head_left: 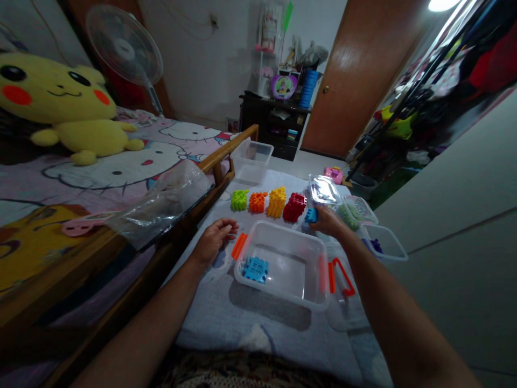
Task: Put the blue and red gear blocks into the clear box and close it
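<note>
My right hand [326,221] grips a blue toy block [311,215] at the right end of a row of stacked blocks. In that row stand green blocks [239,200], orange blocks [257,202], yellow blocks [277,202] and dark red blocks [294,207]. Nearer to me is a clear plastic box [283,296] with orange latches, and a flat blue block [256,269] lies inside it at the left. My left hand [216,240] rests beside the box's left latch, fingers loosely curled and apart, holding nothing.
Small clear containers stand at the right, one with green pieces [349,215], one with purple pieces [375,246]. A clear lid [343,312] lies beside the box. An open clear bin [252,161] stands at the back. A wooden bed rail [226,151] runs along the left.
</note>
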A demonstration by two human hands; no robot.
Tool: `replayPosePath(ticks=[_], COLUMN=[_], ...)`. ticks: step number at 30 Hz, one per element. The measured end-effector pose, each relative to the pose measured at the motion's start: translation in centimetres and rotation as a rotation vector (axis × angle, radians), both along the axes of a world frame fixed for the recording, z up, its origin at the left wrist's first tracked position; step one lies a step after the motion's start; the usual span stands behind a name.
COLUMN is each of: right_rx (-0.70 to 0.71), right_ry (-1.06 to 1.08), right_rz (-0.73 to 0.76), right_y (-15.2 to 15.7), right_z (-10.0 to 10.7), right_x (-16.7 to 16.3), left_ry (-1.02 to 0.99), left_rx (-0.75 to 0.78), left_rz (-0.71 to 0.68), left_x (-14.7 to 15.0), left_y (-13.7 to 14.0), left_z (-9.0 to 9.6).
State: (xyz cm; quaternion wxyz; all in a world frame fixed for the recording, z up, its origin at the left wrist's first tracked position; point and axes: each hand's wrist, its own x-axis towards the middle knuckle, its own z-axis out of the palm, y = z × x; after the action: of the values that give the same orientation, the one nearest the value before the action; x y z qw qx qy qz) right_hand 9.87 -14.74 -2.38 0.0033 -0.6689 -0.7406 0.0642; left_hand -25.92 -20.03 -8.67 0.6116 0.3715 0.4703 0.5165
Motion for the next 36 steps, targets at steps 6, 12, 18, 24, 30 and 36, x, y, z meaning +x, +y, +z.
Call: replayPosePath(ticks=[6, 12, 18, 24, 30, 36], right_rx=[0.055, -0.295, -0.404, -0.345, -0.286, -0.28], right_ry=[0.173, 0.228, 0.086, -0.025, -0.118, -0.218], right_rz=[0.071, 0.411, 0.412, 0.347, 0.268, 0.287], right_y=[-5.1, -8.3, -8.9, -9.6, -10.7, -11.5], right_z=[8.3, 10.6, 6.6, 4.9, 4.2, 4.3], right_x=[-0.9, -7.4, -11.0, -11.7, -11.6, -12.0], left_ry=[0.046, 0.053, 0.033, 0.071, 0.171, 0.206], left_rx=[-0.015, 0.01, 0.019, 0.004, 0.056, 0.099], left_rz=[-0.02, -0.045, -0.078, -0.114, -0.136, -0.102], left_x=[0.2, 0.1, 0.2, 0.4, 0.6, 0.5], left_y=[-0.1, -0.1, -0.2, -0.4, -0.7, -0.6], left_z=[0.2, -0.2, -0.2, -0.1, 0.4, 0.7])
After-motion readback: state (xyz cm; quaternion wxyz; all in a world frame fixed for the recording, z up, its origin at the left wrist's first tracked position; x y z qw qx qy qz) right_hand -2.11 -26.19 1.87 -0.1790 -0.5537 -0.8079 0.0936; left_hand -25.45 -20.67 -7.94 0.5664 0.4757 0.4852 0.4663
